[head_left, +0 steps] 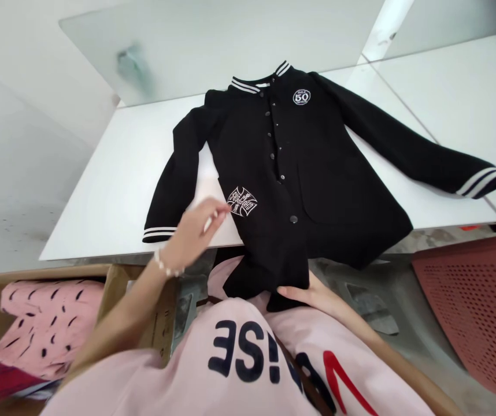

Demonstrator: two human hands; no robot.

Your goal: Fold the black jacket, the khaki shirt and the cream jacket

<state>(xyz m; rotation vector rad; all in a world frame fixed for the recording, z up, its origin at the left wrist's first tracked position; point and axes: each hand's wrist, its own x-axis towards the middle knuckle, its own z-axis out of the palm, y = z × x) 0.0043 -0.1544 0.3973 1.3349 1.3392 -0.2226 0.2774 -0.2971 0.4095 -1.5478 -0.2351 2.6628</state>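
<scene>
A black jacket (339, 173) with white-striped collar and cuffs lies front side up, its lower front hanging over the table edge toward my lap. White lettering forms a cross-shaped emblem (242, 201) on its lower left, and a round "50" emblem (302, 97) sits on the chest. My left hand (198, 228), wearing a beaded bracelet, has its fingers pinched at the jacket's side edge by the cross emblem; whether anything small is between the fingertips is hidden. Down at the hem, my right hand (302, 293) grips the jacket, thumb on top and fingers underneath.
The white table (96, 190) has a frosted panel (230, 40) along its back. At lower left stands a cardboard box (104, 312) with pink patterned cloth (52, 323) inside. A red perforated plastic chair or basket (477, 300) is at right.
</scene>
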